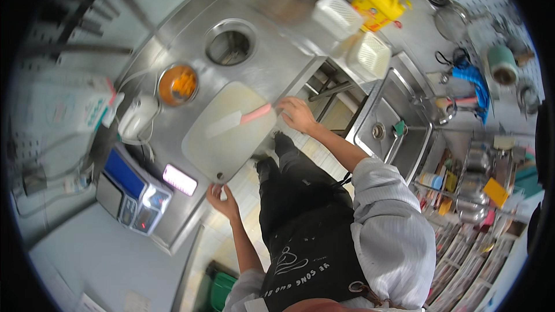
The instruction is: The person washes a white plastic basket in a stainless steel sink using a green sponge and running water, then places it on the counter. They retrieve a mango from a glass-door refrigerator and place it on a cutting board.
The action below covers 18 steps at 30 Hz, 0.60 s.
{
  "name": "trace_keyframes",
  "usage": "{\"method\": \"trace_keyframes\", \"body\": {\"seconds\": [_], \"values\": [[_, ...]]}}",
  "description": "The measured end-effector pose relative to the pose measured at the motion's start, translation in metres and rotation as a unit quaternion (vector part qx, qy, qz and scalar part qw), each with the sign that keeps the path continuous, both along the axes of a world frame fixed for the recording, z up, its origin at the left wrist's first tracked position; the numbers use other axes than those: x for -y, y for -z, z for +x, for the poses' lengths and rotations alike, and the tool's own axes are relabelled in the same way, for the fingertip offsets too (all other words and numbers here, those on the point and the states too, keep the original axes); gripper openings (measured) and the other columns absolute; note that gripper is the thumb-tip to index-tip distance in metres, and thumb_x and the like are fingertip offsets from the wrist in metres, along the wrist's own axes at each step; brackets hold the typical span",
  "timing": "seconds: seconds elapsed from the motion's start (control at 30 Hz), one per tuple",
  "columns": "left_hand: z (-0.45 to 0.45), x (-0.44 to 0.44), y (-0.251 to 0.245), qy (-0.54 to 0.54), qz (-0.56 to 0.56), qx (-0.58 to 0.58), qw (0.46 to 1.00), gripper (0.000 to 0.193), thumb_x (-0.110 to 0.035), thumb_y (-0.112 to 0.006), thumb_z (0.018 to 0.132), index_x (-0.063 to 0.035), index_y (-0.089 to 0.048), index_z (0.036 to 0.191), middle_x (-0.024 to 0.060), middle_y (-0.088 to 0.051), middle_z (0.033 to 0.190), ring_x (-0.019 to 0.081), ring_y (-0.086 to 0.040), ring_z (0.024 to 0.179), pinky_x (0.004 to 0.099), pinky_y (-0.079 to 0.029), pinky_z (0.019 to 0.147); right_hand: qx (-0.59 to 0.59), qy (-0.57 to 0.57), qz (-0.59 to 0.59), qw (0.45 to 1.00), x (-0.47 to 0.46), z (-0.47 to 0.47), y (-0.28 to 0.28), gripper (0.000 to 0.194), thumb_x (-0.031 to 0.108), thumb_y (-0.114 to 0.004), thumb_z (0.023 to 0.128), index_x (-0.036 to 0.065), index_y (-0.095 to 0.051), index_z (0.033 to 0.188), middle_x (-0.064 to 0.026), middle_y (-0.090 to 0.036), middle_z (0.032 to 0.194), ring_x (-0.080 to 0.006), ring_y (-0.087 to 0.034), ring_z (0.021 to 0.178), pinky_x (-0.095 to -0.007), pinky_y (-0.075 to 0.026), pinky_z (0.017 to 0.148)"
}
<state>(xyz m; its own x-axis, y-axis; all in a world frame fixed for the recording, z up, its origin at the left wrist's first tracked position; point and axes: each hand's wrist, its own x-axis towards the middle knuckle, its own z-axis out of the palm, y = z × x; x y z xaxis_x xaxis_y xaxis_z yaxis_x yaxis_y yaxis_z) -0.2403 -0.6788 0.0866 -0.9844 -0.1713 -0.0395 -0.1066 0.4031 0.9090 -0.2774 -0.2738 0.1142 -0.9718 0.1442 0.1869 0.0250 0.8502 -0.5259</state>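
A pale plastic cutting board [230, 151] lies at the edge of the steel counter, and across it rests a knife with a pink handle [256, 114] and a whitish blade. My right hand [297, 114] is beside the board's right edge, close to the handle's end, fingers slightly spread and holding nothing visible. By the board's near corner, next to its hole, my left hand [223, 201] is half curled, with nothing visible in it. Beyond the board stands a metal bowl [163, 84] with orange pieces [184, 85] inside.
A white hand mixer [138, 118], a lit phone [180, 179] and a digital scale [135, 199] stand left of the board. A round opening [230, 47] is set in the counter. White baskets [338, 16], a yellow jug [376, 4] and a steel sink [390, 117] are to the right.
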Motion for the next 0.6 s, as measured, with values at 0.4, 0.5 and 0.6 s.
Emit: {"method": "trace_keyframes", "body": {"seconds": [0.4, 0.5, 0.6], "values": [[0.034, 0.040, 0.036, 0.135, 0.017, 0.241, 0.961, 0.046, -0.018, -0.072, 0.089, -0.0024, -0.056, 0.129, 0.0081, -0.069, 0.093, 0.0153, -0.067, 0.078, 0.0271, -0.052, 0.067, -0.085, 0.396, 0.074, 0.911, -0.219, 0.104, -0.030, 0.040, 0.002, -0.064, 0.080, 0.009, -0.061, 0.119, -0.0148, -0.061, 0.112, -0.0343, -0.059, 0.106, -0.0443, -0.049, 0.091], [0.046, 0.043, 0.031, 0.215, -0.058, 0.293, 0.930, 0.043, -0.018, -0.072, 0.089, -0.0039, -0.060, 0.127, 0.0069, -0.071, 0.089, 0.0122, -0.067, 0.074, 0.0266, -0.052, 0.064, -0.084, 0.422, 0.138, 0.892, -0.244, 0.090, -0.035, 0.048, 0.002, -0.068, 0.074, 0.009, -0.061, 0.122, -0.0110, -0.059, 0.125, -0.0322, -0.054, 0.118, -0.0455, -0.043, 0.099], [0.057, 0.044, 0.013, 0.360, -0.277, 0.273, 0.848, 0.031, -0.014, -0.062, 0.090, -0.0083, -0.069, 0.120, 0.0083, -0.074, 0.093, 0.0144, -0.066, 0.072, 0.0286, -0.052, 0.064, -0.009, 0.481, 0.098, 0.871, -0.252, 0.084, -0.032, 0.055, 0.006, -0.073, 0.073, 0.011, -0.060, 0.126, -0.0092, -0.054, 0.135, -0.0300, -0.046, 0.129, -0.0502, -0.035, 0.104]]}}
